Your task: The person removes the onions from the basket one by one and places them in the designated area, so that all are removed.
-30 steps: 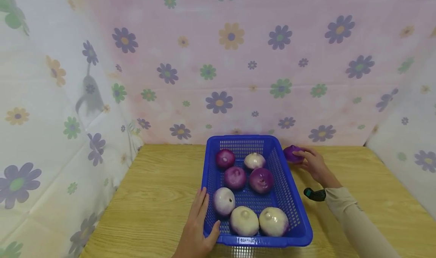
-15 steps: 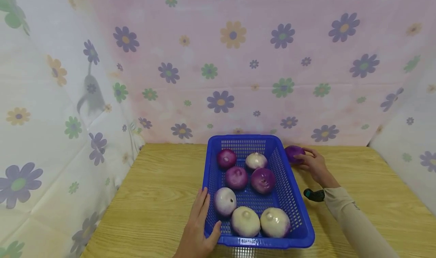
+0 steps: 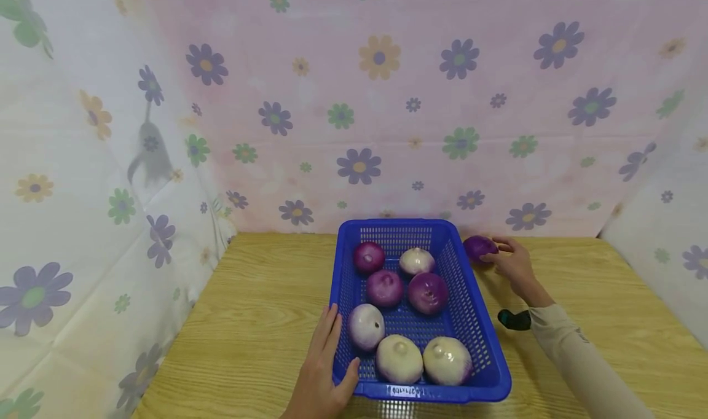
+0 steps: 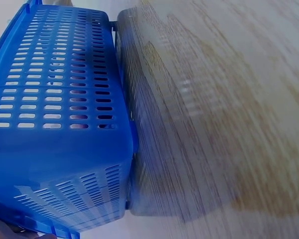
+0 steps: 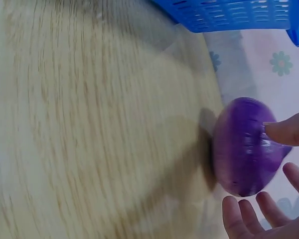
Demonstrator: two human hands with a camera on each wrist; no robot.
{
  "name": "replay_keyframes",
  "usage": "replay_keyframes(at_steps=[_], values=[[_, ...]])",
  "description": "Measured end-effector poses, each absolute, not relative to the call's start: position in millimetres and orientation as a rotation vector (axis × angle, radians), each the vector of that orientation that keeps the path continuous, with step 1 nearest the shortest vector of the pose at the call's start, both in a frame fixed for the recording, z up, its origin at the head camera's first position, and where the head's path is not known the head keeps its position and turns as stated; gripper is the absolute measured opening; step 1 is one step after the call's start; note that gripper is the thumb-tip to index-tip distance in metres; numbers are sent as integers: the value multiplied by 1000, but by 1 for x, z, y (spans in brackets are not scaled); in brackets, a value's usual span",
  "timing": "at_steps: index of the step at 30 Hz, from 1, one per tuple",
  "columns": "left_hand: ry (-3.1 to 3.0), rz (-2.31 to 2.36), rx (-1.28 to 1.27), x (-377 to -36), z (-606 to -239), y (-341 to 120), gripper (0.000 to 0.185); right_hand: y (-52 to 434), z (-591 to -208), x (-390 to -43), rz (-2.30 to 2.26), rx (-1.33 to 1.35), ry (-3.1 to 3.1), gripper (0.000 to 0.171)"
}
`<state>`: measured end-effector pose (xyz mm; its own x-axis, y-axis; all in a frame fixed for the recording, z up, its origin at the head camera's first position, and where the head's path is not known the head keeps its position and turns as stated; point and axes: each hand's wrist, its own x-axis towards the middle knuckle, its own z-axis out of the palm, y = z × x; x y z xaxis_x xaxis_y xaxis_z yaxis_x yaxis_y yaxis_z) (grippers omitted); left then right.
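Right wrist, fingertips (image 5: 281,132) touching purple onion (image 5: 241,147)

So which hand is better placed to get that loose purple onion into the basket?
The right hand: its fingers already touch the purple onion on the table beside the blue basket. The left hand rests on the basket's near left corner, far from that onion.

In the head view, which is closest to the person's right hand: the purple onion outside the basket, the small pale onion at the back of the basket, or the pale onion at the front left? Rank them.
From the right hand:
1. Purple onion, on the table right of the basket, at the fingertips.
2. Small pale onion, at the back of the basket, to the hand's left.
3. Front-left pale onion, across the basket, beside the left hand.
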<state>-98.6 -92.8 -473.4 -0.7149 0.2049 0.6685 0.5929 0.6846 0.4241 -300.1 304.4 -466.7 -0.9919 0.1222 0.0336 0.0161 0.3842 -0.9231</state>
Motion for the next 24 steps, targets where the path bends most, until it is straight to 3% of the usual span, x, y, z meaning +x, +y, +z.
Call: replay_keyframes(at_steps=[24], values=[[-2407, -990, -532, -94, -469, -90, 76, 302, -404, -272, 1612, 282, -2732, 61]])
